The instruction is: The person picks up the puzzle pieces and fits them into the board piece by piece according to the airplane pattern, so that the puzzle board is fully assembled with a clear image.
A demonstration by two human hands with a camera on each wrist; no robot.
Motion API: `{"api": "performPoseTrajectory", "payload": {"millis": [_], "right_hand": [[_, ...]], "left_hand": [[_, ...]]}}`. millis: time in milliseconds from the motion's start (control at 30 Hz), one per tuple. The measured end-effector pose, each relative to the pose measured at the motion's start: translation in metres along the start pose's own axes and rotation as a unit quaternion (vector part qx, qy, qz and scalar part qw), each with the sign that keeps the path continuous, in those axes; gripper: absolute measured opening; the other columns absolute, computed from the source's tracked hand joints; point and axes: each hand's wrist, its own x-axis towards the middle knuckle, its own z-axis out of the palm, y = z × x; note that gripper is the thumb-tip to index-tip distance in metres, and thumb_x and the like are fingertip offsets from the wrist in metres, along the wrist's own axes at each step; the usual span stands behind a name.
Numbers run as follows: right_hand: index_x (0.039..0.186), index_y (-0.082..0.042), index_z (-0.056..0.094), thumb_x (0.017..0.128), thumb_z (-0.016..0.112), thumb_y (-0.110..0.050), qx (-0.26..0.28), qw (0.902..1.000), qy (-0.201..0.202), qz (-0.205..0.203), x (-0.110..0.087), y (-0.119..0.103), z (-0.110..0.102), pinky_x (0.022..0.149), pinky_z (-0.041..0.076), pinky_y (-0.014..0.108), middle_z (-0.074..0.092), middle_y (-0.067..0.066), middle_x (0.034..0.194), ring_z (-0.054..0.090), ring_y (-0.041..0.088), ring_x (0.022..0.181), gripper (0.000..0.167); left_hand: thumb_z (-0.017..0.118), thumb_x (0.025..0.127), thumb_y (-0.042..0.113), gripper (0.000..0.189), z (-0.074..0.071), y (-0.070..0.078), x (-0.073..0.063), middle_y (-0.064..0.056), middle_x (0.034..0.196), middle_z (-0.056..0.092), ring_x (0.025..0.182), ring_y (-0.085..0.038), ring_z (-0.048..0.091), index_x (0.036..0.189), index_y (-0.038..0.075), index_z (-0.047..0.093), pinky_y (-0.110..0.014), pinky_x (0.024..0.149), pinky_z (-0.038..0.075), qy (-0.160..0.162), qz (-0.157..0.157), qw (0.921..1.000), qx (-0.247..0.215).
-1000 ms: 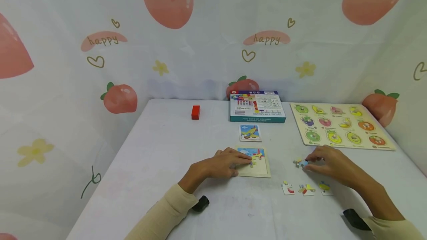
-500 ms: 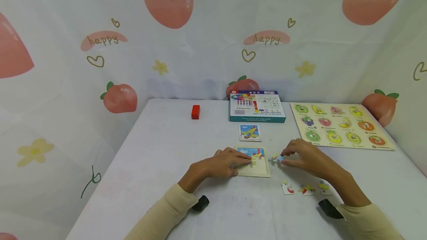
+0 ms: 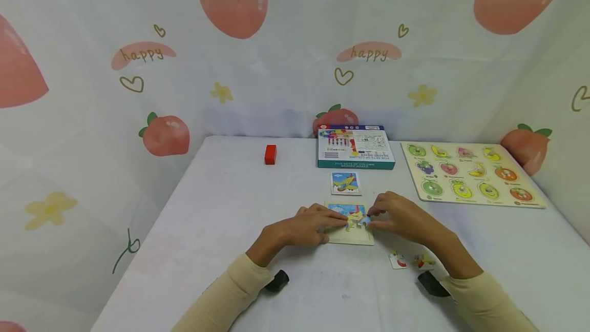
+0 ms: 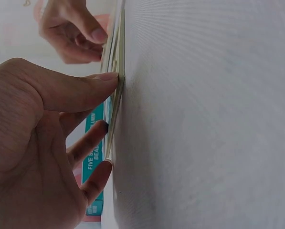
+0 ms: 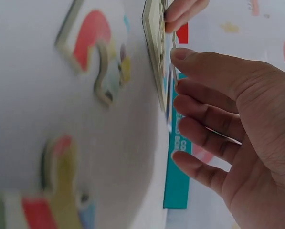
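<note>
A square wooden puzzle tray [image 3: 349, 238] lies in mid-table in the head view, partly filled along its top with airplane picture pieces. My left hand [image 3: 310, 225] rests over its left side, forefinger reaching onto the pieces; in the left wrist view the thumb [image 4: 85, 93] touches the tray's edge. Over the tray's right side, my right hand [image 3: 402, 218] pinches a blue puzzle piece [image 3: 364, 220] between thumb and fingers. In the right wrist view that piece shows only as a thin edge. Two loose puzzle pieces [image 3: 398, 260] show on the cloth near the right forearm.
An airplane picture card [image 3: 345, 183] lies behind the tray, with a flat box [image 3: 356, 150] farther back. The fruit board [image 3: 475, 175] is at the right rear, a red block [image 3: 270, 154] at the left rear. A patterned cloth hangs behind the table.
My right hand has carried the blue puzzle piece leftward from the table to over the tray. Its forearm now hides the rightmost loose piece. The left hand has stayed put.
</note>
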Motion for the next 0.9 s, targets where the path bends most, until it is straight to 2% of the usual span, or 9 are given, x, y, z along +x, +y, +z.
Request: {"api": "performPoseTrajectory", "payload": {"millis": [300,600,767,900], "right_hand": [[0.106,-0.015,0.085,0.092,0.085,-0.029,0.004,0.9998,-0.011,-0.018,0.0053,-0.0081,0.0035,0.094,0.058,0.045,0.071,-0.009,0.100,0.063,0.014,0.100,0.020],[0.108,-0.011,0.084,0.091,0.085,-0.026,0.002,0.9998,-0.008,-0.016,0.0060,-0.0074,0.0066,0.095,0.058,0.045,0.070,-0.007,0.101,0.063,0.015,0.099,0.023],[0.115,-0.015,0.083,0.092,0.085,-0.028,0.006,0.9999,-0.009,-0.004,0.0060,-0.0076,0.0078,0.095,0.058,0.044,0.071,-0.006,0.105,0.063,0.015,0.101,0.027],[0.121,-0.020,0.082,0.093,0.083,-0.030,0.005,0.9997,-0.023,-0.003,0.0069,-0.0076,0.0084,0.087,0.056,0.036,0.069,-0.007,0.105,0.058,0.012,0.095,0.029]], "left_hand": [[0.062,0.105,0.019,0.059,-0.0001,-0.0011,0.0011,0.014,0.167,0.042,0.154,-0.020,0.033,0.160,0.031,0.049,-0.041,0.110,0.035,0.002,0.006,1.0000,0.000],[0.063,0.104,0.019,0.059,-0.0007,-0.0006,0.0003,0.013,0.167,0.042,0.154,-0.020,0.033,0.160,0.031,0.050,-0.042,0.109,0.036,0.003,0.005,1.0000,-0.005],[0.063,0.105,0.019,0.059,-0.0004,-0.0007,0.0003,0.013,0.167,0.042,0.153,-0.021,0.034,0.160,0.031,0.049,-0.043,0.110,0.036,0.004,0.003,1.0000,-0.003],[0.063,0.105,0.019,0.059,0.0002,-0.0008,0.0006,0.013,0.167,0.043,0.153,-0.020,0.034,0.160,0.032,0.049,-0.044,0.111,0.036,0.004,0.003,1.0000,0.000]]}}
